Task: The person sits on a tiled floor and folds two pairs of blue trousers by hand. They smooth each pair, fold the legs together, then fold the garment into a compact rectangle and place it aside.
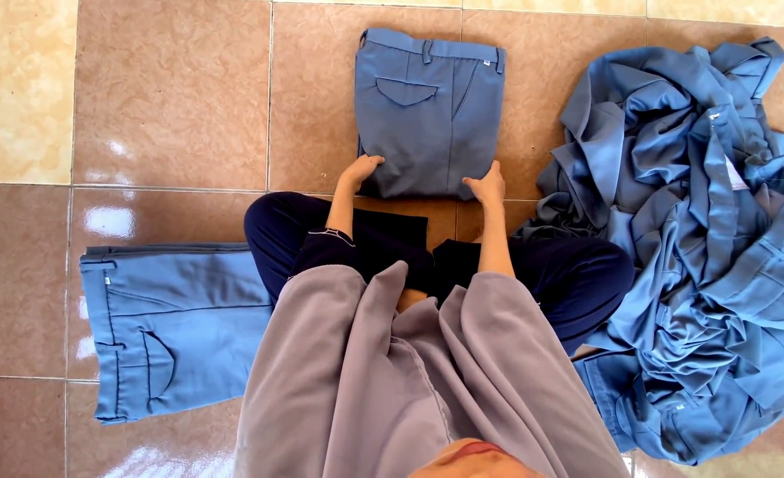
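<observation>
Blue folded trousers (429, 111) under both flat hands

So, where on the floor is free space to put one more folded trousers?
Bare tiles lie left of the folded trousers under both hands, above the second folded pair. The right side is crowded by the heap of blue clothes.

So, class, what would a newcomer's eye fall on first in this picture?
Probably the big heap of crumpled blue garments on the right. Next, the folded blue trousers at top centre, with the left hand and right hand on their near edge. Another folded pair lies at left.
</observation>
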